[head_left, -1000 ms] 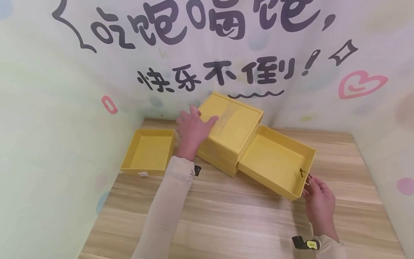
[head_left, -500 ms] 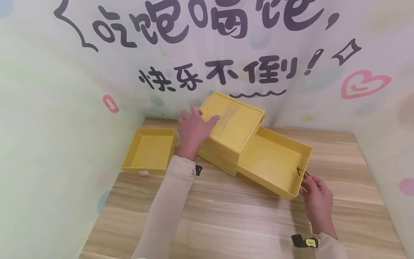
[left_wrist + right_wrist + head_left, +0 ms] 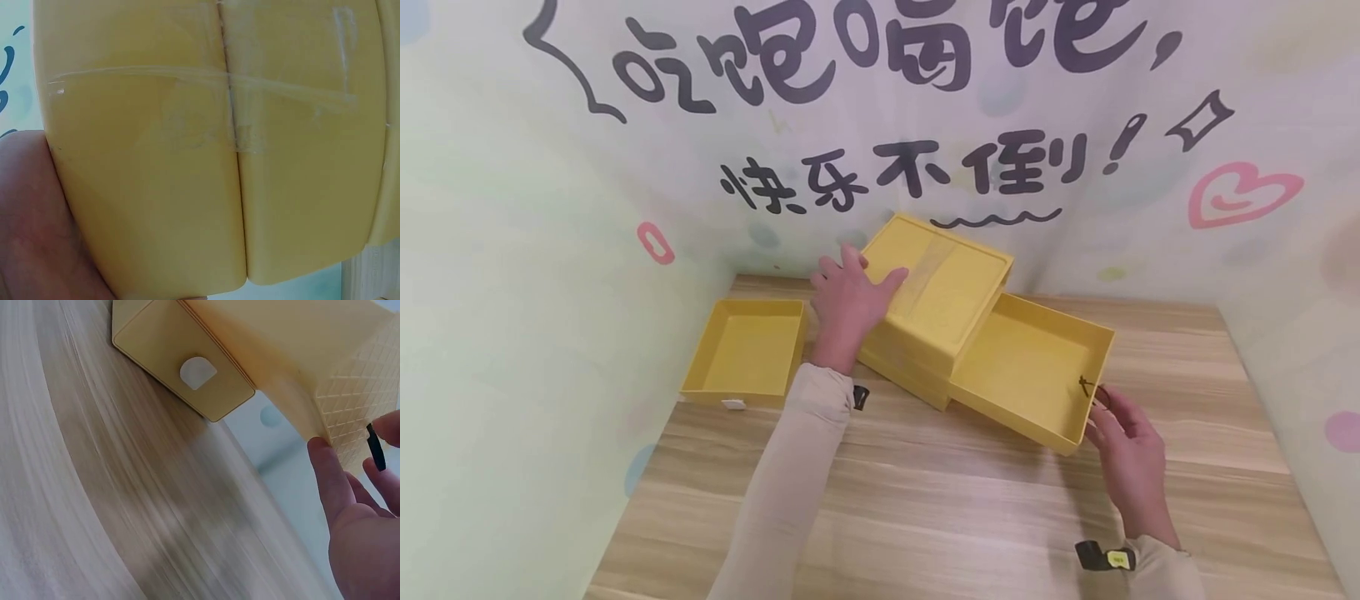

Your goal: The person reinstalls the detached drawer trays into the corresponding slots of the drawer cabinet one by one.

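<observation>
On our table (image 3: 925, 500) stands a yellow cabinet (image 3: 951, 287), its drawer (image 3: 1022, 362) jutting out rightward; a smaller yellow tray (image 3: 752, 354) lies left. Our left hand (image 3: 852, 304) rests spread-fingered on the cabinet; our right hand (image 3: 1131, 458) pinches the drawer's dark loop (image 3: 375, 448).

Your left hand (image 3: 850, 304) rests on the yellow two-tier drawer cabinet (image 3: 934, 308), which stands at an angle with clear tape across its seam. Your right hand (image 3: 1129, 454) pinches the dark pull loop (image 3: 376, 448) on the shallow upper drawer (image 3: 1026, 358), its front diamond-patterned, sticking well out to your right.
</observation>
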